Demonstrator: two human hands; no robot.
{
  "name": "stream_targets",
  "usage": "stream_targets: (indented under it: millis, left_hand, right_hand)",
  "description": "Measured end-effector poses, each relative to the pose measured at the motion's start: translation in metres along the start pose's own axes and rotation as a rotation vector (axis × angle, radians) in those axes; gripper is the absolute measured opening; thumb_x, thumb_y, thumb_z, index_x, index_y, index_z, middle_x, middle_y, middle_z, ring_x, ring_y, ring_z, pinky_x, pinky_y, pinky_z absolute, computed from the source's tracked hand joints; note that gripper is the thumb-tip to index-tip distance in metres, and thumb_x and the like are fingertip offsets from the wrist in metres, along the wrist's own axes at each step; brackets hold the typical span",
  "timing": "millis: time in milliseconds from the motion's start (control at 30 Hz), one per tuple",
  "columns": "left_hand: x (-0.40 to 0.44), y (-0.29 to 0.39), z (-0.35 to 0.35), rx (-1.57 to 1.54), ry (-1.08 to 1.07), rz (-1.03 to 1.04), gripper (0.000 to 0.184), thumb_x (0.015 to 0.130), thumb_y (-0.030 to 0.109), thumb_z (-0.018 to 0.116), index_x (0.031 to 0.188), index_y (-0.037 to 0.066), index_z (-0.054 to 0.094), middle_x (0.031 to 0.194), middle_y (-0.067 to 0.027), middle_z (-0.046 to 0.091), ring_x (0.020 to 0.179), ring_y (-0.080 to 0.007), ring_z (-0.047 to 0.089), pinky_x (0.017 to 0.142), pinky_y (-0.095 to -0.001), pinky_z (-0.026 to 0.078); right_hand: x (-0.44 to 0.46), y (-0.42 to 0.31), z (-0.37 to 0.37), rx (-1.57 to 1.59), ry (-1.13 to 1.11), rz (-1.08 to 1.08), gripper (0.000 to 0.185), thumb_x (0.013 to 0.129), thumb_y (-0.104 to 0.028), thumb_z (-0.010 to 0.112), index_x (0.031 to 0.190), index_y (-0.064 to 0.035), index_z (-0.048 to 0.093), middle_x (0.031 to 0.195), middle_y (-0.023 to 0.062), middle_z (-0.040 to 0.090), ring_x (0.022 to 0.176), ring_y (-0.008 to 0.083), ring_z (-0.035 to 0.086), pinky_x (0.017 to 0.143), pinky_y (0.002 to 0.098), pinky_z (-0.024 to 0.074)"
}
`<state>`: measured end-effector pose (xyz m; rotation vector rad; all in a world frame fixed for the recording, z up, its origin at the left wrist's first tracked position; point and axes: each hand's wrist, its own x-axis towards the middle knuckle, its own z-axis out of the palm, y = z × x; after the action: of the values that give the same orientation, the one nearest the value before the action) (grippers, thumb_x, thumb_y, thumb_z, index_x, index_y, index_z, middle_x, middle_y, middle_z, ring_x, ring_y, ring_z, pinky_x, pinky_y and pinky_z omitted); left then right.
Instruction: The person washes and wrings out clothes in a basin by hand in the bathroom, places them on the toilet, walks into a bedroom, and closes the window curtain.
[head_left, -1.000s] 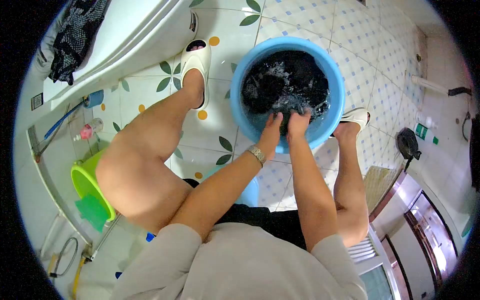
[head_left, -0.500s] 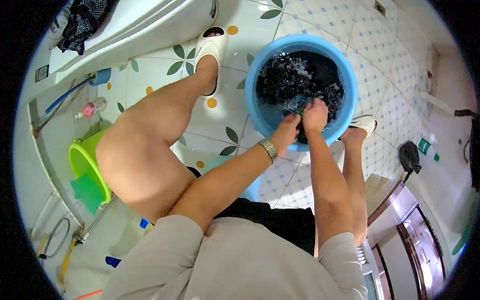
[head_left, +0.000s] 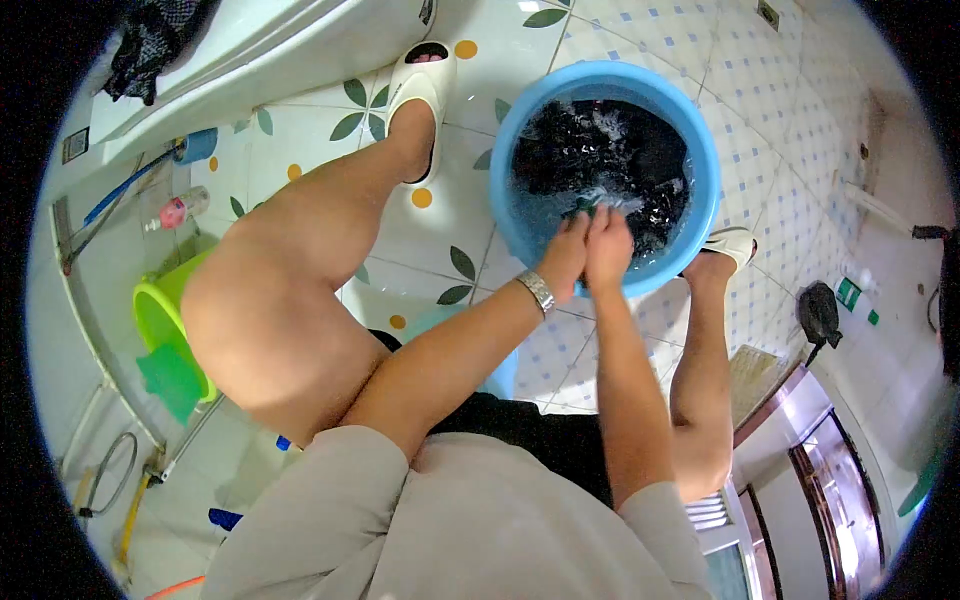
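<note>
- A bathroom or washroom, seemingly in a home, is shown.
- The floor (head_left: 400, 240) is laid with glossy tiles, some printed with leaves and orange dots, others with blue squares, and a small drain (head_left: 768, 13) is set into it.
- A pipe (head_left: 83, 322) and a flexible hose (head_left: 92, 487) are seen at the left side.
- A blue brush (head_left: 200, 146), a bottle (head_left: 180, 208) and a green bucket (head_left: 160, 310) are grouped nearby.
- Dark cloth (head_left: 560, 145) is soaked in a blue basin (head_left: 708, 170).
</note>
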<state>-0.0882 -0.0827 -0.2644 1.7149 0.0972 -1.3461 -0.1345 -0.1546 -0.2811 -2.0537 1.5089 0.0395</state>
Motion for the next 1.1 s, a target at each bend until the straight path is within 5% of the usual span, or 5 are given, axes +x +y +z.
stream_targets:
  millis: [133,467,867,1000,1100]
  left_hand:
    - [-0.006,-0.001,0.012,-0.463,-0.169,-0.31,0.054,0.099,0.051,0.041,0.142,0.018,0.04,0.145,-0.005,0.043,0.129,-0.0241,0.043,0.091,-0.0555,0.046]
    - [0.035,0.019,-0.037,-1.061,-0.411,-0.331,0.045,0.098,0.051,0.045,0.103,0.011,0.064,0.098,-0.0056,0.067,0.089,-0.0233,0.062,0.084,-0.0401,0.049]
    - [-0.013,0.023,0.005,-0.364,-0.152,-0.419,0.048,0.098,0.05,0.047,0.133,0.018,0.047,0.129,-0.0025,0.055,0.112,-0.0248,0.054,0.097,-0.049,0.044]
    - [0.017,-0.001,-0.007,-0.423,-0.223,-0.464,0.054,0.097,0.059,0.04,0.133,0.02,0.049,0.132,-0.0015,0.055,0.114,-0.0254,0.055,0.097,-0.0501,0.044]
    - [0.016,-0.001,-0.014,-0.417,-0.32,-0.431,0.058,0.096,0.063,0.034,0.13,0.02,0.052,0.13,-0.0037,0.056,0.111,-0.0258,0.056,0.095,-0.0503,0.045]
  right_hand:
    - [0.059,0.036,0.003,-0.264,-0.018,0.171,0.04,0.095,-0.042,0.053,0.095,-0.0031,0.06,0.1,0.0206,0.066,0.088,0.0397,0.064,0.076,0.0483,0.05]
    - [-0.05,-0.023,-0.015,0.577,-0.221,0.107,0.026,0.089,-0.017,0.062,0.106,0.0022,0.064,0.088,0.0178,0.068,0.079,0.0224,0.061,0.075,0.0344,0.049]
    - [0.06,0.04,0.012,0.031,0.21,0.308,0.037,0.084,-0.021,0.059,0.118,-0.0093,0.053,0.107,0.0174,0.062,0.099,0.0381,0.062,0.077,0.0471,0.0529]
    - [0.034,0.045,0.006,-0.289,-0.174,-0.396,0.045,0.084,-0.023,0.06,0.126,-0.008,0.05,0.12,0.0202,0.058,0.104,0.0394,0.061,0.084,0.0521,0.0513]
    - [0.03,0.042,0.019,0.004,-0.089,0.292,0.049,0.083,-0.018,0.06,0.131,-0.0098,0.049,0.123,0.0188,0.057,0.105,0.0403,0.061,0.088,0.0503,0.051]
